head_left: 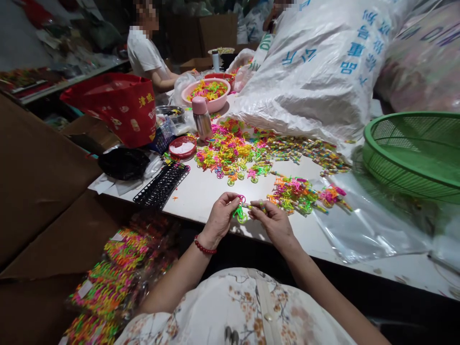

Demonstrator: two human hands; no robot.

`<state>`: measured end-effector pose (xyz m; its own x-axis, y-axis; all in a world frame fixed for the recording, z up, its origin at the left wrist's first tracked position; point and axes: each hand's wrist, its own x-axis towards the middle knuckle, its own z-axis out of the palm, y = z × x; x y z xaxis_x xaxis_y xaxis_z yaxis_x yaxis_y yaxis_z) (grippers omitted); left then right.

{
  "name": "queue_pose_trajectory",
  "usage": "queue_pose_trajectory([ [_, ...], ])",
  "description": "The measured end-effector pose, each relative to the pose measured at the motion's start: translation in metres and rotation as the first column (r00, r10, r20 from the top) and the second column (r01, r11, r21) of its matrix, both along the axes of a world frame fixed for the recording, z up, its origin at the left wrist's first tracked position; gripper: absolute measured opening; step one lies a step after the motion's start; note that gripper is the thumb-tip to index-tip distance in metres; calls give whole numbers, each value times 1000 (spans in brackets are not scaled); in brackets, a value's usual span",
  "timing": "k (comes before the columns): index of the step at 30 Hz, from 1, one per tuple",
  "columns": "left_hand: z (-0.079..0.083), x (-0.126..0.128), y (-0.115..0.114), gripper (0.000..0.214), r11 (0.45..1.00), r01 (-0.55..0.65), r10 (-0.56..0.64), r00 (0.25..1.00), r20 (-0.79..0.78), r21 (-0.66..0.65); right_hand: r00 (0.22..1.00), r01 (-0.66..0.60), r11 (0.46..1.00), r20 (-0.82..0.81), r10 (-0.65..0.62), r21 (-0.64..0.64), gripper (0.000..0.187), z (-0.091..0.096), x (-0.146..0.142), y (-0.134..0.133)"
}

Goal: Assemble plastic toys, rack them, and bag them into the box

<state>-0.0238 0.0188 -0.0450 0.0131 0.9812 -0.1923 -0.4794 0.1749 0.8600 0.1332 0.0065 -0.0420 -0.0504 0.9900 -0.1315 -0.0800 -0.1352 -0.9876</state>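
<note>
My left hand (220, 216), with a red bead bracelet on the wrist, pinches a small green plastic toy piece (239, 213) near the table's front edge. My right hand (270, 218) holds a thin stick-like piece (256, 205) against it. Both hands meet over the white table (201, 191). Just beyond them lies a small heap of assembled neon pieces (298, 194). A larger pile of loose neon plastic pieces (230, 151) spreads across the middle of the table, with small sticks (312, 151) scattered to its right.
A black slotted tray (161, 184), a red dish (182, 146), a pink bottle (201, 117) and a pink bowl (206, 93) stand at left. A green basket (413, 148) and big white sack (316, 72) fill the right. Another person (147, 52) sits beyond. Bagged pieces (115, 278) lie below.
</note>
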Motion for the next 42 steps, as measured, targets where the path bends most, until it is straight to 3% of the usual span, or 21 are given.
queue_pose_trajectory([
  [8,-5,12,-2,33,990,-133,139,982,-129,52,988,-29,987,154,4,160,31,2,-3,-6],
  [16,-4,21,-9,44,981,-165,158,985,-72,-107,943,-137,941,333,28,311,17,-6,-7,-14],
  [19,-7,19,-9,41,977,-206,186,949,-256,-54,917,-181,914,399,23,364,15,-8,-8,-16],
  [23,-8,13,-6,29,972,-233,203,821,-534,11,877,-229,862,480,-19,451,21,-6,-4,-16],
  [26,-6,10,-4,24,973,-226,201,745,-636,43,848,-288,813,530,-30,506,25,-3,-1,-17],
  [28,-6,10,-4,23,973,-221,209,714,-669,68,834,-308,808,552,-25,502,26,-1,0,-17],
  [35,-4,10,-7,21,976,-201,205,697,-687,86,824,-324,871,563,68,370,25,6,1,-16],
  [39,-3,10,-8,20,973,-189,226,656,-720,133,841,-308,920,521,145,242,20,14,1,-17],
  [42,-4,10,-8,21,977,-179,207,657,-724,117,824,-333,929,529,203,162,21,17,2,-16],
])
